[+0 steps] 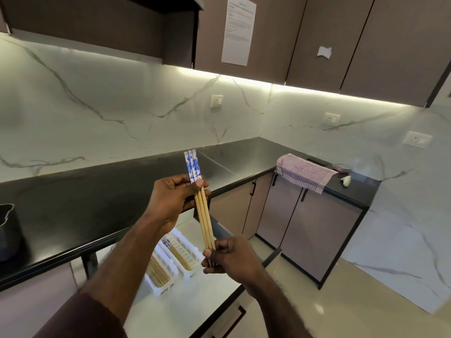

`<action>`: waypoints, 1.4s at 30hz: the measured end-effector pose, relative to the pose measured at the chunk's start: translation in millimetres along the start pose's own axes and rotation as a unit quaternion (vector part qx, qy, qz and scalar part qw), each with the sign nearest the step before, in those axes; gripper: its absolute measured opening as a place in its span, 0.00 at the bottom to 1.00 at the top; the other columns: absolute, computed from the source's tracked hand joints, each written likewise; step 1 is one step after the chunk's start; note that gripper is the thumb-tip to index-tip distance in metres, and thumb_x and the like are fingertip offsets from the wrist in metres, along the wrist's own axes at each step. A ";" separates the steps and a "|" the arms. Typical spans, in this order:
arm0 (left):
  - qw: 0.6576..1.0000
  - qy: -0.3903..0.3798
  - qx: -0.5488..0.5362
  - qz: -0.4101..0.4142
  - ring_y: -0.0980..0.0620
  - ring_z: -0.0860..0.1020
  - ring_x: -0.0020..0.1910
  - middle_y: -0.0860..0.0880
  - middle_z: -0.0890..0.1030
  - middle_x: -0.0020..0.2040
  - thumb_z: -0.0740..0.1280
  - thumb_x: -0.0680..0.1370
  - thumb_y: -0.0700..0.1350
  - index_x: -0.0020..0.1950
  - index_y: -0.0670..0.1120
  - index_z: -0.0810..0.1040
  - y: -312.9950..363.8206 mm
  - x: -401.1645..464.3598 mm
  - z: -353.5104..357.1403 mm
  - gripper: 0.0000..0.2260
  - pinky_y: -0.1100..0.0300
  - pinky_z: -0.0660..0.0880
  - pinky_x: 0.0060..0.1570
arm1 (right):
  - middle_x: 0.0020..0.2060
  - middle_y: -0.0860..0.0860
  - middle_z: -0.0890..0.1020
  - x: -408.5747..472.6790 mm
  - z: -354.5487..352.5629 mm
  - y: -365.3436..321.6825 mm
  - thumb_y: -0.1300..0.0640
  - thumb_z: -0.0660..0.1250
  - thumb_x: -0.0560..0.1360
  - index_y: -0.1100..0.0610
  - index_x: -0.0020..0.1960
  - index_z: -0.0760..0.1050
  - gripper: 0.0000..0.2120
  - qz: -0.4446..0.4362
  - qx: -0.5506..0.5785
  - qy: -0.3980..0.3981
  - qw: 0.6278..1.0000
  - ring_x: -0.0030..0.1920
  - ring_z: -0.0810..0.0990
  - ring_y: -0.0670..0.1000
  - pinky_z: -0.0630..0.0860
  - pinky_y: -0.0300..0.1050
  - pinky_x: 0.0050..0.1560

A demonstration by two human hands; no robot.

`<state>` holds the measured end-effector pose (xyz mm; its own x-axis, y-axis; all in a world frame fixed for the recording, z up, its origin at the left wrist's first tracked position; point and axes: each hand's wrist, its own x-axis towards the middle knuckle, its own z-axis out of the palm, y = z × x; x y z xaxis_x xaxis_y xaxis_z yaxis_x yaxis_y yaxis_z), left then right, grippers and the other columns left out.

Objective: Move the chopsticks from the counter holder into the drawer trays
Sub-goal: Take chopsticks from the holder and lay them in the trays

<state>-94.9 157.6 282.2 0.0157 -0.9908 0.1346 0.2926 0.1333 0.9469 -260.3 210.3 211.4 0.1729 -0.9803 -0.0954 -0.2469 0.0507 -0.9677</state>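
While both hands pinch them, the chopsticks (202, 211) run from 11 to 5 o'clock: left hand (174, 198) near patterned tops, right hand (229, 258) at tips.

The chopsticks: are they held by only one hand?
No: the left hand grips the chopsticks near their patterned tops, the right hand their lower tips.

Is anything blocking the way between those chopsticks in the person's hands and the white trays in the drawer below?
Nothing visible does. The chopsticks, held by the left hand and right hand, hang above the open drawer, and the white trays lie uncovered below.
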 end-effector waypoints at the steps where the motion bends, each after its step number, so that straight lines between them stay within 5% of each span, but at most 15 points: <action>1: 1.000 -0.001 -0.001 -0.001 0.43 0.85 0.47 0.40 0.85 0.47 0.68 0.75 0.36 0.58 0.37 0.79 -2.1 8.0 2.1 0.12 0.55 0.82 0.45 | 0.41 0.64 0.84 7.7 -3.9 0.2 0.62 0.69 0.76 0.70 0.50 0.81 0.10 0.003 0.002 -0.003 1.000 0.38 0.84 0.55 0.84 0.44 0.44; 23: 0.994 0.079 0.041 -0.068 0.45 0.85 0.44 0.41 0.86 0.46 0.68 0.75 0.36 0.52 0.40 0.81 -88.4 160.6 25.2 0.07 0.56 0.83 0.44 | 0.39 0.62 0.80 177.4 -71.3 52.8 0.67 0.67 0.76 0.79 0.50 0.75 0.12 0.114 0.027 -0.077 0.990 0.31 0.82 0.47 0.82 0.40 0.37; 31: 0.981 0.154 0.061 -0.104 0.45 0.85 0.46 0.42 0.86 0.46 0.68 0.75 0.36 0.55 0.40 0.80 -126.6 182.1 20.3 0.09 0.54 0.82 0.45 | 0.34 0.56 0.81 224.5 -86.3 81.0 0.67 0.66 0.77 0.65 0.40 0.79 0.07 0.156 0.032 -0.168 0.973 0.32 0.82 0.48 0.83 0.43 0.40; 38: 0.953 0.231 0.116 -0.155 0.48 0.85 0.44 0.44 0.86 0.44 0.69 0.75 0.37 0.52 0.43 0.80 -173.4 177.2 4.1 0.06 0.56 0.82 0.44 | 0.36 0.55 0.82 252.4 -81.7 121.1 0.67 0.66 0.76 0.59 0.38 0.79 0.09 0.191 -0.010 -0.258 0.947 0.40 0.84 0.57 0.82 0.59 0.50; 42: 0.933 0.245 0.148 -0.218 0.49 0.85 0.42 0.44 0.86 0.44 0.69 0.76 0.37 0.49 0.41 0.82 -208.0 171.4 -12.1 0.04 0.61 0.81 0.38 | 0.35 0.57 0.83 259.3 -70.4 140.8 0.67 0.68 0.75 0.70 0.51 0.80 0.07 0.253 -0.034 -0.270 0.928 0.37 0.85 0.55 0.84 0.55 0.46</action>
<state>-141.6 -40.2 104.8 0.4135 -0.8352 -0.3626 0.0971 -0.3555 0.9296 -317.4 -50.2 66.8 0.4663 -0.5949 -0.6547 -0.4836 0.4483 -0.7518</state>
